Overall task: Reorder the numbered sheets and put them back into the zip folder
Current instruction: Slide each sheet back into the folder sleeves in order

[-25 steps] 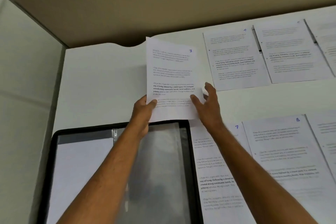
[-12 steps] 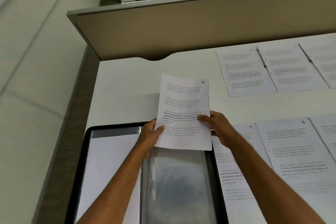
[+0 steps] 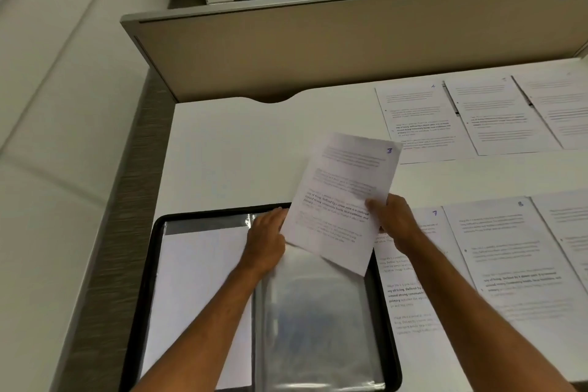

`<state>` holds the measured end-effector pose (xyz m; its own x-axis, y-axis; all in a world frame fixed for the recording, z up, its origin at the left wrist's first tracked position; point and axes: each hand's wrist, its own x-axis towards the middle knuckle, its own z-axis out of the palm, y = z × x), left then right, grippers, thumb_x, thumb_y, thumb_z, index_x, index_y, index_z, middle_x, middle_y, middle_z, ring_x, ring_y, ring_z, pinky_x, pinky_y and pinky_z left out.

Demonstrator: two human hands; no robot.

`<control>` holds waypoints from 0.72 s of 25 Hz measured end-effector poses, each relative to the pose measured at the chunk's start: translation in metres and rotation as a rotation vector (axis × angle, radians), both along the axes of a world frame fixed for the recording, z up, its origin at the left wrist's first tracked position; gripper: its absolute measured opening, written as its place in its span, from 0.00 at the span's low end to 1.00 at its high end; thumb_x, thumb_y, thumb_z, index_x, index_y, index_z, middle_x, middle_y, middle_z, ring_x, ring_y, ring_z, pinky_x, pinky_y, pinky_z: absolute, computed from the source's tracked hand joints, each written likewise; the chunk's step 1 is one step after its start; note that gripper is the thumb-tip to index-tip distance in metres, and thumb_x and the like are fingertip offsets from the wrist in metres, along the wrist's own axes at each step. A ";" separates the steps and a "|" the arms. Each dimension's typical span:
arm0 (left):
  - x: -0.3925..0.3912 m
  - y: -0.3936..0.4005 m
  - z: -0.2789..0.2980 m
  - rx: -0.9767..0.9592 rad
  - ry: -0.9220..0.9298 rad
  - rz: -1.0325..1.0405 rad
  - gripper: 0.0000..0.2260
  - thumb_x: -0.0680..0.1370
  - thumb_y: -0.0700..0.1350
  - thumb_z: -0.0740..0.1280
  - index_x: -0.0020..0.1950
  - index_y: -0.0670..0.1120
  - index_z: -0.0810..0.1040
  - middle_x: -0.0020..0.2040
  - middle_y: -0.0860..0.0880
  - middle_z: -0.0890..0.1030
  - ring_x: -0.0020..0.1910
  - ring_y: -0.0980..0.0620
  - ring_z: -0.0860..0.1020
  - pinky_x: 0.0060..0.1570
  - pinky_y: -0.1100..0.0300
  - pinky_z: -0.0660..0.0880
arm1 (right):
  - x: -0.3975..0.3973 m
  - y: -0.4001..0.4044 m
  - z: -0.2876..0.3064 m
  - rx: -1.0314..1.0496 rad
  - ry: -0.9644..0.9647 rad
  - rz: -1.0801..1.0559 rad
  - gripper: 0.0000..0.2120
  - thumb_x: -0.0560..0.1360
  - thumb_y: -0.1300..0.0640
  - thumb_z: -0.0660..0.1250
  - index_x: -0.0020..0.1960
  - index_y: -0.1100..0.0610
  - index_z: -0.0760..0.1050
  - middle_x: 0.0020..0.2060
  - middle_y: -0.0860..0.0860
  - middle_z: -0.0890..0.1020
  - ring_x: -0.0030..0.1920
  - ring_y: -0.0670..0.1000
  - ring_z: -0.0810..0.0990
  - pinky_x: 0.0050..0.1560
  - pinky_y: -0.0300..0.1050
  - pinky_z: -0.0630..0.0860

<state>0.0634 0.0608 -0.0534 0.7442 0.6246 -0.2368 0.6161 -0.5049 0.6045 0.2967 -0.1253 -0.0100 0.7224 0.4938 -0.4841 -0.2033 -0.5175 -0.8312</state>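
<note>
Nearest the camera, the open zip folder (image 3: 152,264) lies flat on the desk (image 3: 229,149), with a white sheet (image 3: 197,289) already tucked behind its left-hand pocket and a clear sleeve (image 3: 318,312) on the right that looks unfilled. Just above the sleeve, sheet 3 (image 3: 343,188) hangs tilted. The right hand (image 3: 394,219) pinches its right edge, thumb on the printed face. The left hand (image 3: 267,235) sits at the sheet's left edge, fingers curled there; blur keeps me from telling whether that grip has the paper or the sleeve. By my reckoning the job is early: one or two pages are stored and page 3 is about to go in. To the right lie sheet 7 (image 3: 410,280) and sheet 8 (image 3: 509,258); farther back lie sheet 4 (image 3: 416,121) and more pages whose numbers are unreadable. All of these still wait to be filed.
</note>
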 end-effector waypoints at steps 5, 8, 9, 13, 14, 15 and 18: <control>-0.004 -0.022 -0.004 0.248 0.317 -0.207 0.32 0.83 0.57 0.60 0.83 0.46 0.55 0.84 0.47 0.50 0.83 0.44 0.49 0.80 0.44 0.49 | -0.001 0.009 0.005 0.229 0.003 -0.323 0.10 0.85 0.57 0.64 0.65 0.56 0.76 0.54 0.52 0.85 0.51 0.50 0.85 0.38 0.45 0.83; -0.010 -0.024 -0.008 0.303 0.234 -0.198 0.29 0.80 0.56 0.68 0.78 0.45 0.68 0.81 0.43 0.62 0.80 0.41 0.59 0.77 0.41 0.60 | -0.004 0.017 0.008 0.311 0.087 -0.413 0.13 0.85 0.57 0.65 0.70 0.54 0.71 0.54 0.49 0.84 0.53 0.48 0.84 0.40 0.43 0.85; -0.010 -0.021 -0.009 0.320 0.188 -0.200 0.27 0.78 0.54 0.72 0.73 0.44 0.74 0.78 0.42 0.69 0.77 0.40 0.65 0.73 0.41 0.66 | -0.004 0.020 0.007 0.325 0.117 -0.426 0.15 0.85 0.58 0.65 0.71 0.54 0.70 0.55 0.49 0.83 0.54 0.49 0.84 0.41 0.44 0.86; -0.012 -0.005 0.002 0.368 0.027 -0.239 0.07 0.71 0.47 0.75 0.46 0.48 0.80 0.55 0.49 0.80 0.55 0.44 0.78 0.54 0.48 0.75 | -0.007 0.030 0.005 0.368 0.257 -0.422 0.21 0.83 0.62 0.69 0.74 0.57 0.71 0.62 0.54 0.83 0.59 0.54 0.84 0.44 0.45 0.86; -0.011 -0.002 0.005 0.367 0.010 -0.248 0.07 0.70 0.46 0.75 0.42 0.49 0.78 0.50 0.51 0.79 0.50 0.45 0.78 0.51 0.49 0.74 | -0.008 0.033 0.004 0.374 0.271 -0.413 0.22 0.82 0.63 0.70 0.74 0.58 0.72 0.62 0.55 0.83 0.58 0.55 0.85 0.44 0.44 0.86; -0.010 0.002 0.007 0.362 0.016 -0.258 0.08 0.68 0.45 0.76 0.40 0.49 0.78 0.48 0.51 0.78 0.48 0.45 0.78 0.50 0.50 0.73 | -0.009 0.036 0.003 0.382 0.278 -0.403 0.22 0.81 0.65 0.70 0.74 0.58 0.72 0.62 0.56 0.83 0.58 0.55 0.85 0.45 0.45 0.86; -0.005 0.011 0.012 0.331 0.066 -0.294 0.06 0.70 0.45 0.76 0.41 0.51 0.80 0.52 0.53 0.79 0.55 0.48 0.77 0.64 0.46 0.66 | -0.009 0.044 0.004 0.421 0.298 -0.422 0.24 0.80 0.66 0.71 0.74 0.58 0.71 0.63 0.56 0.83 0.59 0.56 0.85 0.47 0.47 0.86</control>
<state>0.0587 0.0718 -0.0416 0.8913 0.4393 -0.1124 0.4496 -0.8238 0.3452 0.2879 -0.0816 -0.0062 0.7604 0.3883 -0.5205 -0.5695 0.0136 -0.8219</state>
